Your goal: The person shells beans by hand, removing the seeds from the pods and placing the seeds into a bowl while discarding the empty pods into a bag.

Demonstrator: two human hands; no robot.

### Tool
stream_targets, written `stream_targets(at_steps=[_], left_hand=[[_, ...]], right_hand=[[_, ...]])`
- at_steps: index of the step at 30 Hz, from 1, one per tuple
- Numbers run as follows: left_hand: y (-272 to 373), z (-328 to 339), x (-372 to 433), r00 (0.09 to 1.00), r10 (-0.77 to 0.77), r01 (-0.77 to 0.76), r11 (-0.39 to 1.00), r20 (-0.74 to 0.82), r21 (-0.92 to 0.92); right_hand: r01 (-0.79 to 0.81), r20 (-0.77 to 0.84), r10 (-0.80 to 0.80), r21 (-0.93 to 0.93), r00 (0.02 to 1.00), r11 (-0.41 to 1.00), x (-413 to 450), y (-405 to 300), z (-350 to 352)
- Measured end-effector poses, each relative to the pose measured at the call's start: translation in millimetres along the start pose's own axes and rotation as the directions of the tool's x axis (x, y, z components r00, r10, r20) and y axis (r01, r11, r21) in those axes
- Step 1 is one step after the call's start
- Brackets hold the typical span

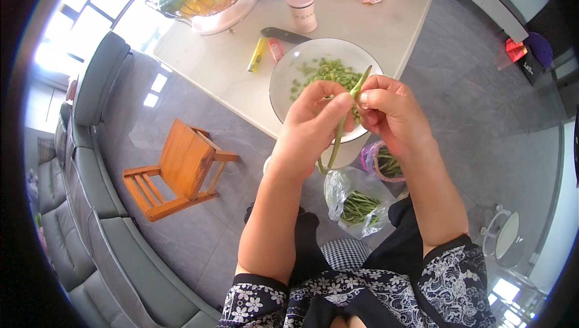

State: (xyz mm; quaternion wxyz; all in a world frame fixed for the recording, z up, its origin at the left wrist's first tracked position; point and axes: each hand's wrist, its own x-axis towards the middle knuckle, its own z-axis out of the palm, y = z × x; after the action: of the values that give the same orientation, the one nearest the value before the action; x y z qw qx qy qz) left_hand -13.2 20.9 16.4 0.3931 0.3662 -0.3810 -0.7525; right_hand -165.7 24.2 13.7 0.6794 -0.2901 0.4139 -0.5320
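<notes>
Over a white bowl [289, 63] on the table, both my hands grip one long green bean pod [360, 82]. My left hand [312, 122] pinches it between thumb and forefinger, and the lower length hangs down past my palm. Close beside it, my right hand [391, 111] holds the pod's upper part with thumb and fingertips; the dark tip points up and away. Inside the bowl lie many small green bean pieces [332, 70], partly hidden by my hands. Below the table edge, a clear plastic bag [337, 192] contains long green beans [359, 208].
A black-handled knife [285, 35], yellow lighter [257, 55], lidded cup [301, 11] and wire fruit basket [212, 2] occupy the stone-look table [217, 65]. A wooden chair [185, 165] stands left, near a grey sofa [131, 255]. A pink-rimmed bin [384, 160] with pods is below.
</notes>
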Motion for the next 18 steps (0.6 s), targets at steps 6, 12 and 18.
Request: stream_targets(at_steps=[6,12,18], left_hand=[[-6.9,-0.3,4.2,0.959,0.268,-0.227,0.918,-0.088,0.326],[-7.7,-1.3,7.4,0.964,0.178,-0.130,0.965,-0.199,0.230],[-10.0,-8.9,13.4,0.930,0.323,-0.226,0.878,-0.174,0.422]], right_hand=[[0.046,-0.001,-0.046,-0.099,0.999,0.994,-1.2,-1.2,4.2],[0.018,-0.039,-0.022,-0.093,0.999,0.995,1.3,0.2,8.4],[0.053,-0.025,-0.057,-0.135,0.998,0.989,3.7,1.5,9.5]])
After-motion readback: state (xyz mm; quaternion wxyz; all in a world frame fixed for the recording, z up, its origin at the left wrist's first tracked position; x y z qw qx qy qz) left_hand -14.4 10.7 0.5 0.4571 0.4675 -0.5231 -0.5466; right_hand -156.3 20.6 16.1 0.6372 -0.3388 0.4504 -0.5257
